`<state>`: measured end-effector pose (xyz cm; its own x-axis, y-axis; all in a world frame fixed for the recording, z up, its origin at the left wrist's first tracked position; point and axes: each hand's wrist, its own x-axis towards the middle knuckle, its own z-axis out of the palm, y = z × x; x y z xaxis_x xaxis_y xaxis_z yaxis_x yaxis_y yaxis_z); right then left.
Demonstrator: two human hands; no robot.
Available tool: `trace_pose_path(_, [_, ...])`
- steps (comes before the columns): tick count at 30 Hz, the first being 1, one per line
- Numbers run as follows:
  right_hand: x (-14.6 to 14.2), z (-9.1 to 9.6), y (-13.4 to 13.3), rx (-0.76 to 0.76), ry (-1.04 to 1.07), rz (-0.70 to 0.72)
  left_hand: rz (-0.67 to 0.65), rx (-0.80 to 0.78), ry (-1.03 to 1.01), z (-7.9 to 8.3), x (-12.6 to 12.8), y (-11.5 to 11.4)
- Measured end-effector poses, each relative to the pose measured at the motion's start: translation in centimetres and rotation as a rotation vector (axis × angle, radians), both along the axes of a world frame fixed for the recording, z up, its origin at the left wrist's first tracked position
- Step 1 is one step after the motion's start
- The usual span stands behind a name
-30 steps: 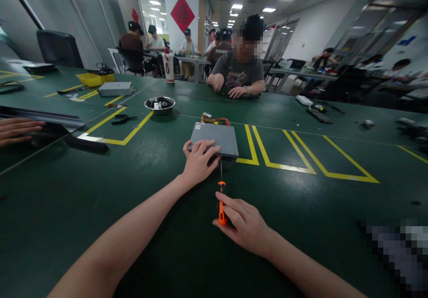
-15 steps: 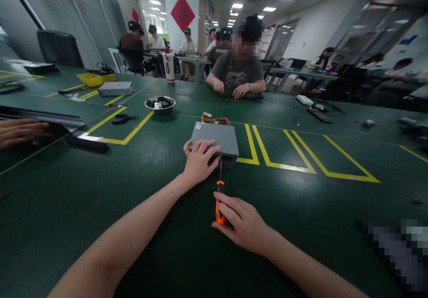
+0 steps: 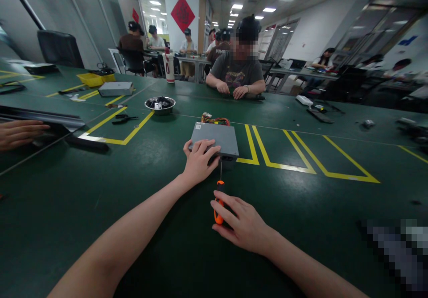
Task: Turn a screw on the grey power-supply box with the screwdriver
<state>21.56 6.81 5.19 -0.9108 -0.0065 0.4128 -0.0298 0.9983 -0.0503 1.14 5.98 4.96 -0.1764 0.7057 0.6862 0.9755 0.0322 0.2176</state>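
A flat grey metal box [image 3: 219, 136] with coloured wires [image 3: 216, 120] at its far end lies on the green table [image 3: 301, 209]. My left hand [image 3: 198, 161] rests on the box's near left corner, fingers spread flat. My right hand [image 3: 242, 224] grips the orange handle of a screwdriver [image 3: 218, 200]. The thin shaft points away from me and its tip meets the box's near edge.
A steel bowl [image 3: 159, 104] with small parts stands to the far left, with black pliers [image 3: 123, 119] near yellow floor-tape lines. Another person's hand [image 3: 18, 134] lies on a dark panel at the left. A seated person [image 3: 237, 72] works across the table; others sit farther back.
My right hand has shifted its fingers on the screwdriver handle, which has turned slightly. My left hand and the box have stayed put. The person opposite has moved their hands together.
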Motion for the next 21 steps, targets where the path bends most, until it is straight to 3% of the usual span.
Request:
trace_pose_path(3, [0.0, 0.1, -0.2, 0.037, -0.02, 0.003, 0.0, -0.008, 0.0, 0.1, 0.0, 0.0])
trace_pose_path(8, [-0.1, -0.5, 0.1, 0.018, 0.181, 0.058, 0.0, -0.011, 0.002, 0.2, 0.0, -0.1])
trace_pose_path(11, [0.0, -0.4, 0.1, 0.012, 0.153, 0.026, -0.002, -0.011, 0.004, 0.2, 0.0, -0.1])
trace_pose_path(14, [0.6, 0.0, 0.2, 0.098, 0.121, 0.018, -0.005, -0.013, 0.005, 0.3, 0.0, -0.1])
trace_pose_path(17, [1.4, 0.3, 0.6, 0.192, 0.21, 0.101, -0.003, -0.016, -0.001, 0.2, 0.1, -0.1])
trace_pose_path(21, [2.2, 0.4, 1.6, 0.239, 0.287, 0.084, -0.002, -0.016, -0.004, 0.2, 0.1, -0.1])
